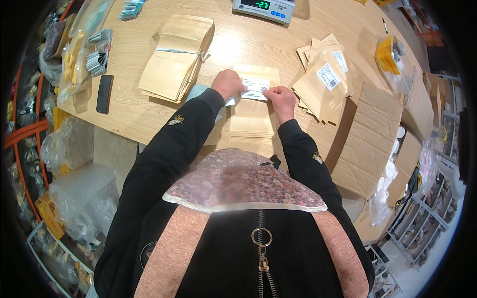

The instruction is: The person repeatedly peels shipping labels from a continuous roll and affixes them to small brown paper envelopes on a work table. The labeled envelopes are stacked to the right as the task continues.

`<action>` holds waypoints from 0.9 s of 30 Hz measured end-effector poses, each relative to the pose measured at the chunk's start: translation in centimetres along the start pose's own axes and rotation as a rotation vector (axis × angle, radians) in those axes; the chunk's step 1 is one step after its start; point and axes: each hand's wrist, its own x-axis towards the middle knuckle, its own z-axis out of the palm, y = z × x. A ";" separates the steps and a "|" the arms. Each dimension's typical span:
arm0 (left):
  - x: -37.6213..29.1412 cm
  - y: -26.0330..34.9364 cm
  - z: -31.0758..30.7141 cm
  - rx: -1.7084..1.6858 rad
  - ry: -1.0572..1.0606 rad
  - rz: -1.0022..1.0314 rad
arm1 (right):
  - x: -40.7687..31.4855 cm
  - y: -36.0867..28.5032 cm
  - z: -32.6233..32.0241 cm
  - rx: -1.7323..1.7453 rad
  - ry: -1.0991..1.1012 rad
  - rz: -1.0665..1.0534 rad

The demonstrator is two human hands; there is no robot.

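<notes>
A white printed label [253, 89] with a square code lies over the top kraft paper pouch [257, 70] of a small stack before me. My left hand [227, 85] holds the label's left edge between thumb and fingers. At its right edge, my right hand [282, 102] pinches the corner by the code. I cannot tell whether the label is stuck down or just above the paper. A pale blue sheet [196, 91] shows partly under my left wrist. To the right are several overlapping kraft pouches [311, 87], two with labels showing.
A tied bundle of kraft pouches [175, 56] is left of my hands, with a phone [104, 94] farther left. A digital scale [264, 9] stands at the back. Beyond the right-hand pouches are an open cardboard box [367, 141] and a yellow-and-clear container [389, 56].
</notes>
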 end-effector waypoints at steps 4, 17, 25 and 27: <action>0.1 -0.3 0.5 0.065 0.073 0.059 | 0.1 0.5 0.3 -0.022 -0.002 -0.017; 0.1 -0.2 1.2 0.157 0.091 -0.016 | 0.1 0.1 0.6 -0.164 -0.018 -0.072; -3.9 -2.1 0.4 0.076 0.252 -0.085 | -1.6 0.8 -1.8 -0.479 0.142 -0.242; -5.0 -2.0 1.7 -0.058 0.234 -0.031 | -2.8 1.4 -0.9 -0.557 0.181 -0.392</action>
